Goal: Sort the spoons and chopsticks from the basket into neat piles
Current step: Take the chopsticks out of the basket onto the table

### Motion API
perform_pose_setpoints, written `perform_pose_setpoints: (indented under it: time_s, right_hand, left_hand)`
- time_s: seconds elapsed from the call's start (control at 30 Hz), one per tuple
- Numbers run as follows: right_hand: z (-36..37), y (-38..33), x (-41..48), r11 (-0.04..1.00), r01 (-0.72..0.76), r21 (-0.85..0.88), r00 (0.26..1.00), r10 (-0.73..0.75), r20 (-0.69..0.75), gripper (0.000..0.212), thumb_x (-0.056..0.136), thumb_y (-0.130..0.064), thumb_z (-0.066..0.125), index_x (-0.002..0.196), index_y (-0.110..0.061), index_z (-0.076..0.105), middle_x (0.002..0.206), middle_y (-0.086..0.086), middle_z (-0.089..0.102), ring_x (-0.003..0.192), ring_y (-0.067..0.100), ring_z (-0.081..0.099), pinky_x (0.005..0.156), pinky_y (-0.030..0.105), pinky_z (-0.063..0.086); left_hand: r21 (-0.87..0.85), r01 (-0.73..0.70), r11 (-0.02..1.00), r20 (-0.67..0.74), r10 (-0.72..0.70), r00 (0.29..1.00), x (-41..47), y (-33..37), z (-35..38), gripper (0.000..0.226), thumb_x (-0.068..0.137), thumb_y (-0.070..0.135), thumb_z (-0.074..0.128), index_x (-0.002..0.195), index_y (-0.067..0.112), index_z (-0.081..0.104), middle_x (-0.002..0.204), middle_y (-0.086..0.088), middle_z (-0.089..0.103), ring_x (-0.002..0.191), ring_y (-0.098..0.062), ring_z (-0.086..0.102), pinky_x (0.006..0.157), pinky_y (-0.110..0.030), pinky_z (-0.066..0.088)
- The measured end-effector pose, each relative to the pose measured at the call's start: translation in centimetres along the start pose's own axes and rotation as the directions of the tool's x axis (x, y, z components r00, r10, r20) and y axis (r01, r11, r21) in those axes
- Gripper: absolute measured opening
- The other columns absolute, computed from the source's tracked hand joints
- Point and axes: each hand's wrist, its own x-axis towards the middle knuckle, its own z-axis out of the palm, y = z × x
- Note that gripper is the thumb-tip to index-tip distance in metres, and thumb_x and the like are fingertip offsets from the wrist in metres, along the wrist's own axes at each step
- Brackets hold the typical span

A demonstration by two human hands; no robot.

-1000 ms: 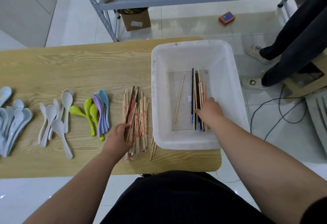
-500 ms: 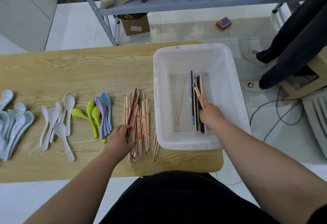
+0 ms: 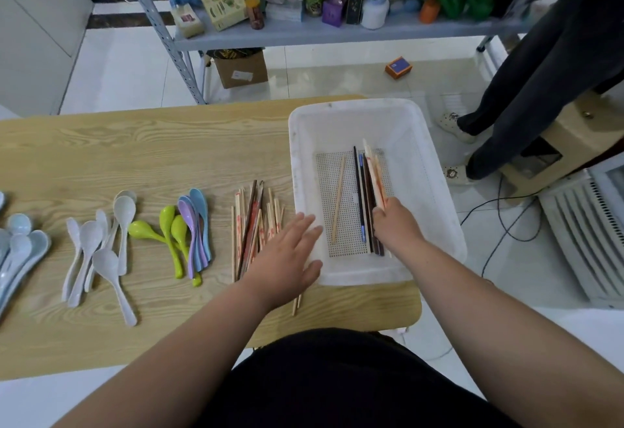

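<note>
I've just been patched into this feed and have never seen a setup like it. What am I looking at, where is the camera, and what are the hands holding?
No machine here: a person works with two bare hands, and the one camera sits on their head, looking forward and down, so the arms enter from below. On the wooden table lie sorted groups: pale blue spoons, white spoons, green spoons, purple and blue spoons, then a pile of chopsticks. The white basket holds dark chopsticks and one loose light chopstick. The right hand, inside the basket, pinches a few light chopsticks, far ends raised. The left hand is open, fingers straight, over the basket's near-left rim; contact is unclear.
</note>
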Motion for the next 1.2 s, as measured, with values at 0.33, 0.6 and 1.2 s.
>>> perform_pose_setpoints:
  time_s: [0.33,0.6,1.2]
  right_hand:
    - [4.5,-8.7,-5.5,0.972,0.194,0.133,0.981,-0.193,-0.021,0.022,0.104,-0.035,0.039,0.109,-0.016,0.049,0.094,0.005,0.063,0.08,0.026,0.065,0.07,0.049,0.058]
    - [13.3,-15.0,-9.5,0.985,0.166,0.053,0.957,-0.174,0.233,0.037,0.107,-0.032,0.037,0.134,-0.008,0.042,0.117,0.011,0.06,0.081,0.021,0.061,0.061,0.033,0.046]
    - [19.1,-11.6,-7.9,0.956,0.056,-0.287,0.98,0.003,0.201,0.071,0.1,-0.008,0.039,0.16,-0.025,0.006,0.168,0.0,-0.002,0.154,0.032,0.005,0.123,0.053,0.018]
  left_hand:
    - [0.087,0.067,0.994,0.083,-0.074,0.994,-6.2,-5.5,0.2,0.065,0.09,0.043,0.041,0.148,0.016,0.044,0.152,-0.013,0.046,0.139,-0.033,0.044,0.114,-0.047,0.038]
    - [0.103,0.186,0.977,0.245,-0.206,0.947,-14.6,-11.6,1.4,0.074,0.061,0.027,0.082,0.129,0.007,0.061,0.125,-0.017,0.063,0.106,-0.034,0.068,0.081,-0.04,0.06]
    - [0.164,0.088,0.983,0.381,-0.145,0.913,-16.7,-13.5,1.9,0.075,0.088,0.03,0.059,0.155,0.019,0.028,0.158,-0.009,0.03,0.144,-0.032,0.026,0.114,-0.047,0.035]
